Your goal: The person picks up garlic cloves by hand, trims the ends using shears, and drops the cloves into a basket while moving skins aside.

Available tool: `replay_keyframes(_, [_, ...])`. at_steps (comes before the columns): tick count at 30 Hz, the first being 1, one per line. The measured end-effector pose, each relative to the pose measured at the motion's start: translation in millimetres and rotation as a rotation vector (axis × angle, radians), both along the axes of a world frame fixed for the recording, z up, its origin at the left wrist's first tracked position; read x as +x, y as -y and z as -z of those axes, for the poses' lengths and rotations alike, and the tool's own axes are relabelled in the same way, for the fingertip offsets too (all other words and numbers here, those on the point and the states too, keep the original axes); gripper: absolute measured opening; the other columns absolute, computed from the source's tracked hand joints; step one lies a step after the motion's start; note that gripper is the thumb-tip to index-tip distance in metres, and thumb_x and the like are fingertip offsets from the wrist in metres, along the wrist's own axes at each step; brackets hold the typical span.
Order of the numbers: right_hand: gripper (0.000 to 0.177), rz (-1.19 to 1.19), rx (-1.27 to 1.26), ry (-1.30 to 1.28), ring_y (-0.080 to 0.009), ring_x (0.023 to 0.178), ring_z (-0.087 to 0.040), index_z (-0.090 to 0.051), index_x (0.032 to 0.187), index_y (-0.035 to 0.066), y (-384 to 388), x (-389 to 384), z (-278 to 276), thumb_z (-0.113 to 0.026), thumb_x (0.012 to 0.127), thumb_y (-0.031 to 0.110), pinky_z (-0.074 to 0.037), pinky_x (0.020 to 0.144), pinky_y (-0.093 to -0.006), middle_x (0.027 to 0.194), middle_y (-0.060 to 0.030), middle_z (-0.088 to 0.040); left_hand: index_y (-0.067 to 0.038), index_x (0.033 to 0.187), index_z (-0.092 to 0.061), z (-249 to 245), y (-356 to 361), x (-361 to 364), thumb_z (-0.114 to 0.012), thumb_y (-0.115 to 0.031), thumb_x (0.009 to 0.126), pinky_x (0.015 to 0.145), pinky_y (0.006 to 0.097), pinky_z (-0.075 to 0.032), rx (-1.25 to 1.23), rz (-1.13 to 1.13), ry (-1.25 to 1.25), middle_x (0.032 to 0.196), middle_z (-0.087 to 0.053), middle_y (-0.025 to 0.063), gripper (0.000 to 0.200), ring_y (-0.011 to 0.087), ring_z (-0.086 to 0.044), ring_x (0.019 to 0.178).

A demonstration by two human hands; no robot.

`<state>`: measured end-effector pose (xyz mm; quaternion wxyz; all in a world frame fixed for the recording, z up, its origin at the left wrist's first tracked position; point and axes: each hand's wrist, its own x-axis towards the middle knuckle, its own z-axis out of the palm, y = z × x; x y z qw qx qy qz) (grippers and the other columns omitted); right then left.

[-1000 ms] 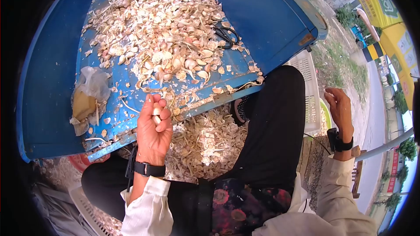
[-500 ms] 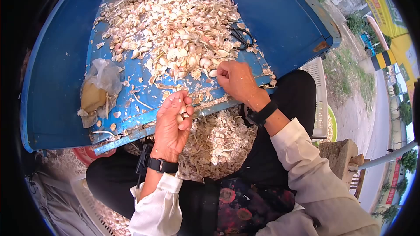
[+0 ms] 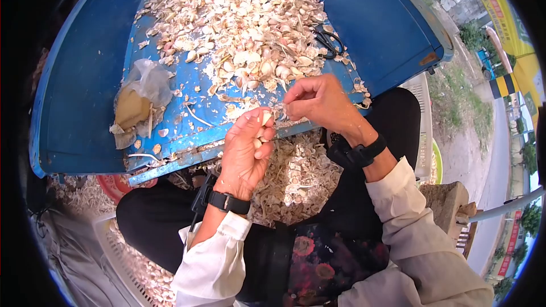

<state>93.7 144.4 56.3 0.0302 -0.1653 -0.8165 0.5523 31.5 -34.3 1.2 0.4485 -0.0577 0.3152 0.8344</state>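
Garlic clove (image 3: 265, 117), pale, smooth, in left hand (image 3: 244, 153), papery skins (image 3: 244, 17) heaped

worn | left hand (image 3: 245, 153) is wearing a black left wristband (image 3: 228, 201) and white cuffed left sleeve (image 3: 211, 261), left of the dark floral top (image 3: 318, 267) | right hand (image 3: 321, 102) is wearing a black right wristband (image 3: 359, 152) and cream right sleeve (image 3: 409, 222), right of it | black trousers (image 3: 151, 222) are showing above it

The garlic heap (image 3: 244, 23) fills the middle of the blue cart bed (image 3: 74, 79). Left of it a crumpled plastic bag (image 3: 142, 94) blocks the way; at its right edge lie scissors (image 3: 330, 40). Between heap and bag, nearly bare blue floor lies open.
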Motion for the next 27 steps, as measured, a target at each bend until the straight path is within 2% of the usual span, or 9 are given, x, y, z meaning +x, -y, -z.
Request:
replay_keyframes(3, [0.01, -0.047, 0.181, 0.18, -0.0096, 0.06, -0.06, -0.071, 0.079, -0.001, -28, 8, -2, -0.068, 0.072, 0.005, -0.048, 0.057, -0.0257, 0.067, -0.0056, -0.067, 0.002, 0.12, -0.047, 1, 9, -8, -0.057, -0.012, 0.096, 0.037, 0.0149, -0.036, 0.385, 0.079, 0.237, 0.091, -0.051, 0.0096, 0.028, 0.0104, -0.048, 0.067])
replay_keyframes(6, [0.012, 0.014, 0.362, 0.143, -0.0109, 0.061, -0.061, -0.071, 0.083, 0.0, -52, 6, -2, -0.068, 0.074, 0.005, -0.048, 0.057, -0.0275, 0.068, -0.0077, -0.067, 0.0, 0.118, -0.048, 1, 7, -8, -0.056, -0.012, 0.097, 0.037, 0.0149, -0.037, 0.387, 0.072, 0.219, 0.091, -0.051, 0.0092, 0.026, 0.0106, -0.048, 0.067])
replay_keyframes(7, [0.013, 0.025, 0.506, -0.082, -0.0205, 0.063, -0.065, -0.071, 0.087, 0.0, -61, -1, 13, -0.067, 0.075, 0.005, -0.05, 0.06, -0.0325, 0.07, -0.0126, -0.067, -0.001, 0.117, -0.05, 2, 6, -7, -0.055, -0.013, 0.097, 0.037, 0.0144, -0.038, 0.396, 0.081, 0.224, 0.09, -0.05, 0.0087, 0.024, 0.0109, -0.049, 0.067])
replay_keyframes(11, [0.018, -0.141, 0.775, -0.287, -0.0274, 0.071, -0.063, -0.069, 0.095, 0.002, -68, -27, 44, -0.067, 0.077, 0.003, -0.049, 0.066, -0.0349, 0.071, -0.0128, -0.063, -0.001, 0.116, -0.051, 2, 4, -6, -0.054, -0.014, 0.098, 0.039, 0.0134, -0.041, 0.349, 0.07, 0.237, 0.097, -0.054, 0.0115, 0.022, 0.0141, -0.057, 0.073])
replay_keyframes(14, [0.015, -0.155, 0.925, -0.091, -0.0279, 0.069, -0.063, -0.068, 0.092, 0.002, -72, -37, 52, -0.067, 0.078, 0.007, -0.049, 0.064, -0.0363, 0.073, -0.0129, -0.064, 0.0, 0.114, -0.053, 4, 1, -5, -0.055, -0.016, 0.098, 0.039, 0.014, -0.042, 0.246, 0.015, 0.16, 0.103, -0.059, 0.0154, 0.023, 0.0178, -0.062, 0.078])
replay_keyframes(16, [0.013, -0.109, 0.752, -0.107, -0.0227, 0.063, -0.062, -0.067, 0.089, 0.001, -63, -29, 38, -0.068, 0.08, 0.011, -0.05, 0.06, -0.0334, 0.074, -0.0095, -0.066, 0.001, 0.114, -0.053, 14, -2, -6, -0.054, -0.021, 0.098, 0.04, 0.0151, -0.043, 0.227, 0.016, 0.164, 0.103, -0.06, 0.0169, 0.027, 0.0198, -0.064, 0.079])
replay_keyframes(18, [0.015, 0.101, 0.197, -0.009, -0.0145, 0.059, -0.061, -0.068, 0.091, 0.0, -46, -21, 19, -0.068, 0.083, 0.013, -0.05, 0.056, -0.0287, 0.076, -0.0056, -0.067, 0.002, 0.114, -0.054, 14, -6, -8, -0.053, -0.026, 0.099, 0.04, 0.0162, -0.044, 0.21, 0.014, 0.168, 0.104, -0.062, 0.0183, 0.031, 0.0218, -0.065, 0.08])
replay_keyframes(21, [0.018, -0.102, -0.097, 0.047, -0.0084, 0.06, -0.059, -0.068, 0.097, -0.001, -17, -18, -21, -0.067, 0.085, 0.011, -0.05, 0.056, -0.0248, 0.076, -0.0026, -0.066, 0.004, 0.114, -0.055, 7, -19, -4, -0.043, -0.041, 0.101, 0.043, 0.0194, -0.046, 0.1, 0.052, 0.187, 0.101, -0.064, 0.018, 0.048, 0.0244, -0.066, 0.076])
replay_keyframes(27, [0.025, -0.085, 0.596, -0.021, -0.0167, 0.063, -0.062, -0.069, 0.102, 0.0, -62, -36, 33, -0.071, 0.08, 0.011, -0.05, 0.06, -0.0297, 0.077, -0.0096, -0.067, 0.002, 0.106, -0.056, 13, -26, -6, -0.044, -0.032, 0.102, 0.038, 0.0185, -0.042, 0.097, 0.049, 0.223, 0.095, -0.062, 0.0151, 0.036, 0.0205, -0.063, 0.072])
